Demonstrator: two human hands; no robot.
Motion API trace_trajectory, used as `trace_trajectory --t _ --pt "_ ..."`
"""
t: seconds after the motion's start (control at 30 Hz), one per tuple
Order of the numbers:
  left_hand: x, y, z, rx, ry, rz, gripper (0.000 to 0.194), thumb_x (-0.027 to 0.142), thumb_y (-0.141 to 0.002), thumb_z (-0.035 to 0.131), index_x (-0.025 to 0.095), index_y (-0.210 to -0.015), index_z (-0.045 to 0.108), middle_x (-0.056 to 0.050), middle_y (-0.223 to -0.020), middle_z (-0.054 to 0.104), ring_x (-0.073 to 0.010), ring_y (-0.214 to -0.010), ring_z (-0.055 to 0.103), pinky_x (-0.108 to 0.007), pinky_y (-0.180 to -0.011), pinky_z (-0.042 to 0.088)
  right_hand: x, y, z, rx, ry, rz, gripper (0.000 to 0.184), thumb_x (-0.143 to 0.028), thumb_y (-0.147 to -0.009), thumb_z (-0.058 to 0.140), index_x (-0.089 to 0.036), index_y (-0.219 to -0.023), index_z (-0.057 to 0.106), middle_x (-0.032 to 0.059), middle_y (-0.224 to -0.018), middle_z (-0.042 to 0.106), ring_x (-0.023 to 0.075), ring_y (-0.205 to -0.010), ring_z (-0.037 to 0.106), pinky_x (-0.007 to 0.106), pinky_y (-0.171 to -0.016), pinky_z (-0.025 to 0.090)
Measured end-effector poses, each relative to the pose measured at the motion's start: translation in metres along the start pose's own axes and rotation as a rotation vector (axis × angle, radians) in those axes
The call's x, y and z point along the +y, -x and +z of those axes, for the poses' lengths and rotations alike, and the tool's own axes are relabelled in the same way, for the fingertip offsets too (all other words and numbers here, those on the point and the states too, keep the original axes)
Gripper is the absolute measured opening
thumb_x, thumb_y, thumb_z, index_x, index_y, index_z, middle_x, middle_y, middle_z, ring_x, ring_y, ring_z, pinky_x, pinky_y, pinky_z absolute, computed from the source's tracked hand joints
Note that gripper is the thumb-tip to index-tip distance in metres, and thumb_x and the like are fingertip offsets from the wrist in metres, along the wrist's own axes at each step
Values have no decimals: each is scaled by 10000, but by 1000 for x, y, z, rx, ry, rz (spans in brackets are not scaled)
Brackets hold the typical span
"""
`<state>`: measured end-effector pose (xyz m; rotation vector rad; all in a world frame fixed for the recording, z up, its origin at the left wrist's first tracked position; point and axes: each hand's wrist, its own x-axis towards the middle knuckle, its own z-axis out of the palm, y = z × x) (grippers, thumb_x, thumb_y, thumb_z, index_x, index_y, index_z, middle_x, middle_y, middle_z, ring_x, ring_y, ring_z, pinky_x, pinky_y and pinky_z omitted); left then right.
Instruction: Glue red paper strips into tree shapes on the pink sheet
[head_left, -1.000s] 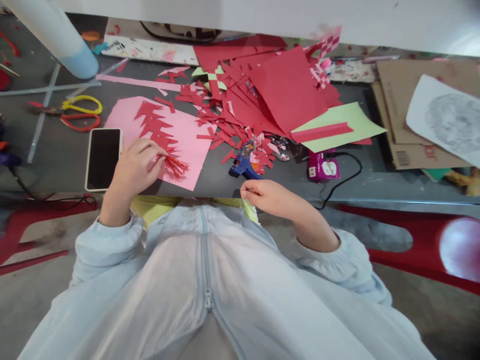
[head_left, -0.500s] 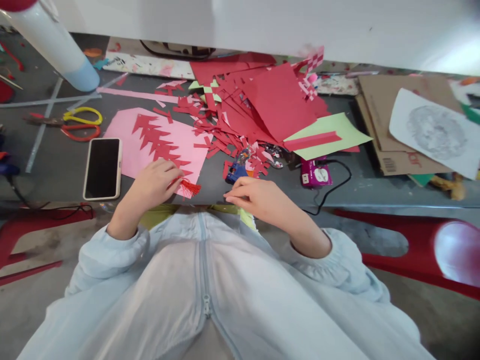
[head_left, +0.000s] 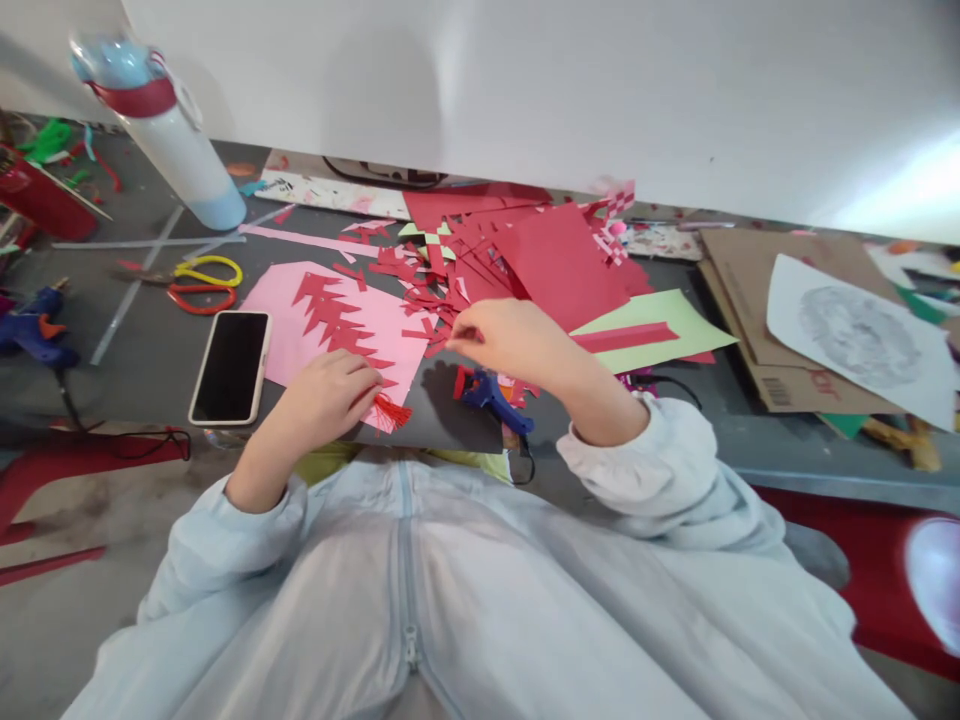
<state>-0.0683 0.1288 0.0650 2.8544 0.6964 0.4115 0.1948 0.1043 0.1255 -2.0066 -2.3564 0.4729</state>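
Note:
My left hand (head_left: pixel 334 395) rests at the lower edge of a pink paper sheet (head_left: pixel 279 320). Its bent fingers are closed on a red tassel (head_left: pixel 391 412), whose strands stick out to the right. A zigzag-cut red paper strip (head_left: pixel 330 318) lies on the sheet, its lower end near the fingers. My right hand (head_left: pixel 506 335) is raised above the table, thumb and fingertips pinched together; anything between them is too small to make out. Below it lies a blue glue gun (head_left: pixel 491 398) with a red-orange tip, partly covering small paper scraps.
Red paper sheets (head_left: pixel 562 260) and scraps are heaped behind my right hand, with a light green sheet (head_left: pixel 694 325) beside them. A phone (head_left: pixel 231 368), scissors (head_left: pixel 206 285), a bottle (head_left: pixel 184 160) and another glue gun (head_left: pixel 37 330) are at left. Cardboard (head_left: pixel 750 340) is stacked right.
My right hand has risen from the table edge, and the glue gun beneath it shows more fully. My left hand stays at the tassel. The view has tilted upward.

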Motion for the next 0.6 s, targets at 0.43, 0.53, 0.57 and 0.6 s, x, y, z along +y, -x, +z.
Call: trace_trajectory --t 0.43,0.53,0.57,0.6 --pt "15 -13 2 -112 18 -86 278 228 -1007 451 141 -1009 714 -75 -946 733 -238 -899 666 -369 -796 510 48 -88 10 -35 191 134 235 -250 -856 627 -195 -1024 782 91 -1034 789 272 -997 715 308 -729 470" --pt "17 -14 1 -132 25 -92 260 222 -1002 466 143 -1010 713 -68 -940 734 -231 -880 664 -368 -791 509 46 -98 19 -67 186 78 220 -284 -858 651 -204 -1010 788 83 -1051 786 268 -1002 711 312 -764 486" --pt "18 -15 1 -138 28 -96 254 223 -1001 471 145 -1009 713 -66 -942 735 -230 -879 666 -368 -793 509 44 -101 23 -69 183 54 228 -308 -857 668 -208 -1023 788 84 -1084 780 268 -1019 705 311 -777 491" --pt "18 -15 1 -141 32 -102 250 224 -1000 476 147 -1007 713 -65 -943 737 -230 -883 668 -368 -798 508 42 -104 26 -67 179 32 249 -339 -855 688 -212 -1045 786 87 -1115 773 269 -1038 699 311 -790 495"
